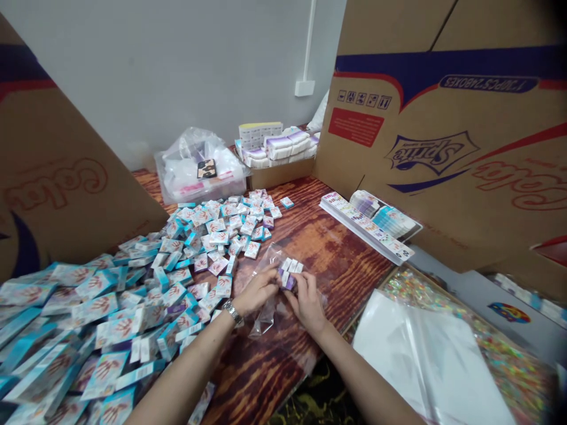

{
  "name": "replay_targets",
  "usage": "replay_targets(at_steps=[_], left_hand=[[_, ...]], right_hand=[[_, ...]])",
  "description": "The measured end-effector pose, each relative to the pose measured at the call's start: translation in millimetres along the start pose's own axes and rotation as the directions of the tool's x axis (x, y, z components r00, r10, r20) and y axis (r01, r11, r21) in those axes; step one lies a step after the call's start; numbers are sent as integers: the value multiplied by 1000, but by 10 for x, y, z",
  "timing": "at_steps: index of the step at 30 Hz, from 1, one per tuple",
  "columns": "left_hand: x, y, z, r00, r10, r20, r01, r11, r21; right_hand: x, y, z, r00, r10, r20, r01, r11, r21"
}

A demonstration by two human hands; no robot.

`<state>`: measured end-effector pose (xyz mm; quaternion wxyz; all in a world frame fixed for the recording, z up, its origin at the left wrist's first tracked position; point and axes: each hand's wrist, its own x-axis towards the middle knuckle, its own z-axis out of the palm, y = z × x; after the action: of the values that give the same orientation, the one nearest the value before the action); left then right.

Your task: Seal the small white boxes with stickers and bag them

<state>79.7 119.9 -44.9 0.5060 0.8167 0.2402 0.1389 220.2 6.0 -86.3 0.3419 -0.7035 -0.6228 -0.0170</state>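
Observation:
Near the middle of the wood-patterned table (pixel 310 227), my left hand (pixel 259 291) and my right hand (pixel 309 302) close round a small cluster of white and purple boxes (pixel 290 273). My left hand holds its left side, and my right hand grips its right side. A clear plastic bag (pixel 266 316) lies around and under the boxes; whether they are inside it cannot be made out. To the left spreads a large heap of small blue and white boxes (pixel 177 277), some with purple sides, printed with a hand picture.
Large cartons (pixel 398 118) stand at right and left. A plastic-lined bin (pixel 201 183) and a carton of folded leaflets (pixel 281 174) sit at the back. At right are a stack of printed strips (pixel 363 227), white sheets (pixel 434 360) and a tray of colourful small pieces (pixel 500 348).

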Motion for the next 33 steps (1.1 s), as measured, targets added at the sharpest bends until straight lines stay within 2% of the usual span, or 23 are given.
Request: replay_targets(at_steps=[4, 7, 12, 19, 23, 28, 33], left_hand=[[-14, 22, 13, 999, 13, -38, -11, 998, 62], [-75, 78, 37, 996, 13, -93, -1, 993, 120], [-231, 239, 134, 983, 36, -181, 30, 937, 349], [-505, 411, 543, 945, 40, -325, 139, 849, 509], [-616, 412, 719, 946, 42, -321, 165, 791, 589], [-541, 367, 682, 947, -47, -318, 239, 763, 600], [-467, 339, 641, 946, -126, -300, 296, 716, 632]], right_hand=[[11, -15, 12, 1000, -6, -16, 6, 1000, 16], [2, 1, -3, 1000, -15, 14, 15, 1000, 15], [-46, 64, -51, 998, -29, 61, 26, 999, 42], [-4, 59, -86, 999, -30, 34, 27, 993, 111], [13, 68, -71, 999, -38, 26, 33, 981, 193], [-56, 125, -60, 998, 10, 58, -31, 928, 372], [-52, 137, -75, 996, -67, 53, 45, 940, 337]])
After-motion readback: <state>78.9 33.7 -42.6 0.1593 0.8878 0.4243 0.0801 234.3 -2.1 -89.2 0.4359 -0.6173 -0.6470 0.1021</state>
